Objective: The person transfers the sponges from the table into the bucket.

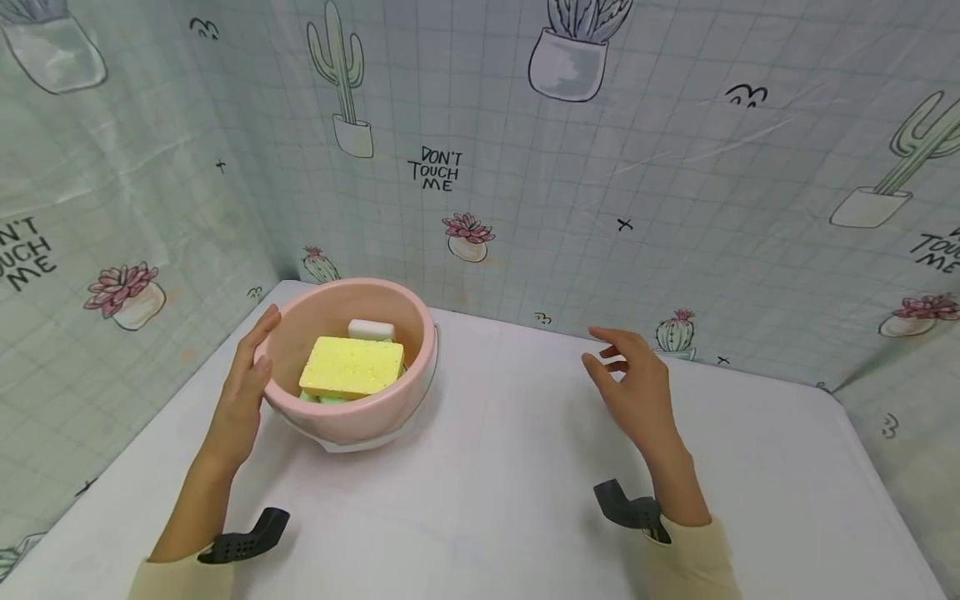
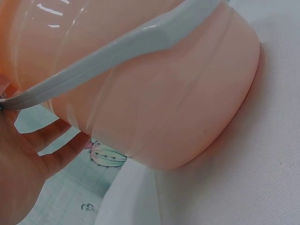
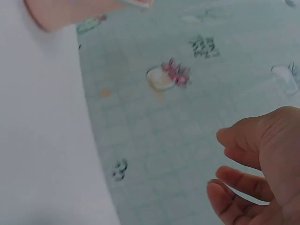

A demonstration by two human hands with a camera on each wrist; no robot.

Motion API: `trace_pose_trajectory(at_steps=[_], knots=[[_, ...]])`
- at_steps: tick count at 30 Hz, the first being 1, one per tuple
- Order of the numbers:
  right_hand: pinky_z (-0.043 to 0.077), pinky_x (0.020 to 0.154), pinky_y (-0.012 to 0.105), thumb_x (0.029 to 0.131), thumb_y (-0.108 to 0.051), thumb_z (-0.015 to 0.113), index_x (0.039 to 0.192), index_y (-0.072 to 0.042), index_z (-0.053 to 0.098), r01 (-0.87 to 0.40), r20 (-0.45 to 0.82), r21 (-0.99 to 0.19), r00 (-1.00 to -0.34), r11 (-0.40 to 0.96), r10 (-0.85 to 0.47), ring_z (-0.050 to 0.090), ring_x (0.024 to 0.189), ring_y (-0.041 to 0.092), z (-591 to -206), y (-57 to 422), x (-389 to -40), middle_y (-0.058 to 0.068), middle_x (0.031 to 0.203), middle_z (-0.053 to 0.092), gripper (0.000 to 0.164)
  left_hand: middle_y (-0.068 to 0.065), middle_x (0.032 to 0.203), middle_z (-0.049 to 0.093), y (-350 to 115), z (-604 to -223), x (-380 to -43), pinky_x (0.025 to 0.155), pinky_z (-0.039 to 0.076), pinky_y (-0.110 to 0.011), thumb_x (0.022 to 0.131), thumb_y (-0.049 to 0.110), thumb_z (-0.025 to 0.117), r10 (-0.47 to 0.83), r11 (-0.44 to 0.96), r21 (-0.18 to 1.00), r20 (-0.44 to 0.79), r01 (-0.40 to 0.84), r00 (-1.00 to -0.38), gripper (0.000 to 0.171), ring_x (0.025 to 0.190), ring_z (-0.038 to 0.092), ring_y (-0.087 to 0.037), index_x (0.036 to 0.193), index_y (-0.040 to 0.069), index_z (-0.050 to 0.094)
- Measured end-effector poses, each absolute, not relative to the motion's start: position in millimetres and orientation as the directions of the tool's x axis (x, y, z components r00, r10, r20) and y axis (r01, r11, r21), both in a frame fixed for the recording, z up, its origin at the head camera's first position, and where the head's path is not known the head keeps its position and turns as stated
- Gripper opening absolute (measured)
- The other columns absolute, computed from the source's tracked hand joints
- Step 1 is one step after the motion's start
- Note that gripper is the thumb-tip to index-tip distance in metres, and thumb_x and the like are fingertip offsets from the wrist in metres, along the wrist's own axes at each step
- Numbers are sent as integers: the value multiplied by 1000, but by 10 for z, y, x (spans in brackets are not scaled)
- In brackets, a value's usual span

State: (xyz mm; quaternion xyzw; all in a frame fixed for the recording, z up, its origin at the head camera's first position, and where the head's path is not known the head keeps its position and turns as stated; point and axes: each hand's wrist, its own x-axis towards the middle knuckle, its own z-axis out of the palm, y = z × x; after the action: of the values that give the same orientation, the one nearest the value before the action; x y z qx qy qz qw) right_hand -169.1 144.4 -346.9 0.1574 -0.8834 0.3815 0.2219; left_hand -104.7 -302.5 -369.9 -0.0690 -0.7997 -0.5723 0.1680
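Observation:
A pink bucket (image 1: 352,421) with a light grey handle (image 2: 112,51) stands at the back left of the white table. Inside it lie a yellow sponge (image 1: 352,367), a white piece (image 1: 371,330) with a rounded edge and something pale green (image 1: 332,400) under the sponge. My left hand (image 1: 242,396) rests against the bucket's left side near the rim, its fingers extended along the outer wall; in the left wrist view they pass partly behind the bucket. Over the table to the right hovers my right hand (image 1: 636,390), fingers loosely bent, thumb and index finger apart, nothing between them.
The white table (image 1: 480,508) meets a cloth wall (image 1: 510,208) printed with cacti at the back and both sides. A black camera mount (image 1: 247,537) is strapped to the left wrist, and another mount (image 1: 626,507) to the right.

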Motion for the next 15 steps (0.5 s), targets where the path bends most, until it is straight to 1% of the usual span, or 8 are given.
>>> trace_pose_trajectory(at_steps=[4,5,6,9,11,13,15], knots=[[52,74,39,88,-12,68,126,-7,61,-352,468,-632,-883,690,-21,59,92,27,-3646,1620,-1677,12,119,59,39,8,158,15,-3024,-3703,-1051,113,9,-49,100,27,28,-86,335,892,350,304,-933,53,143,12,-15,152,25,23],[51,73,34,88,-13,68,126,-7,61,-324,453,-638,-891,699,0,59,92,27,-3693,1667,-1669,12,119,59,39,8,158,15,-3023,-3706,-1051,113,9,-49,99,27,28,-86,332,893,350,304,-933,53,143,12,-15,152,25,23],[51,72,33,88,-13,68,126,-7,61,-301,438,-644,-899,704,17,59,91,26,-3731,1714,-1661,13,118,59,39,8,158,15,-3023,-3710,-1051,114,9,-49,99,27,28,-85,329,894,349,305,-933,53,143,12,-15,152,25,23],[47,70,21,88,-14,69,126,-7,61,-243,410,-658,-909,713,69,58,88,25,-3839,1850,-1653,14,117,59,39,8,158,15,-3015,-3710,-1050,112,7,-54,99,27,29,-92,336,894,346,298,-934,53,143,12,-14,152,26,24],[42,67,13,87,-13,69,125,-6,62,-222,408,-664,-908,714,96,57,86,24,-3891,1917,-1651,14,116,59,39,9,157,16,-3011,-3704,-1048,111,6,-57,99,27,29,-97,338,894,343,294,-934,53,143,12,-14,152,26,24],[40,66,11,87,-13,70,125,-6,62,-208,405,-675,-907,708,120,56,86,23,-3940,1962,-1653,14,116,59,39,9,157,16,-3007,-3692,-1044,110,5,-61,99,27,30,-100,341,894,341,290,-935,53,143,13,-14,152,26,25],[40,66,11,87,-14,70,126,-6,61,-192,390,-684,-912,704,130,55,87,24,-3989,1985,-1656,14,117,58,41,9,157,16,-3004,-3682,-1044,109,6,-61,99,27,30,-99,342,893,343,291,-934,53,143,13,-14,152,26,25]])
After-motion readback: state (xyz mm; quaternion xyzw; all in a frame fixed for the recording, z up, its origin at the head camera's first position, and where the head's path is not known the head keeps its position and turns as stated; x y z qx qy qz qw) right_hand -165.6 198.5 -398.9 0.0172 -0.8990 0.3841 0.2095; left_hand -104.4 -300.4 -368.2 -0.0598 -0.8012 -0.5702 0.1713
